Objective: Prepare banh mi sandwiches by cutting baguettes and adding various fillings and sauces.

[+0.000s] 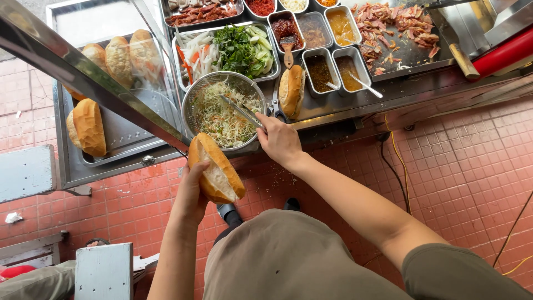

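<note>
A split golden crusty bread roll [217, 169] was gripped by the left hand [191, 194]; metal tongs [241, 111], clenched in the right hand's [279, 140] fingers, were sunk into shredded salad in a round steel bowl [191, 100] just beyond them.

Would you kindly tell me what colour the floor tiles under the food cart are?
The floor tiles are reddish-pink with pale grout lines, seen best in the head view.

Your steel desk [355, 103] holds a salad bowl [191, 97] at 9 o'clock and sauce tins [321, 72] at 12.
</note>
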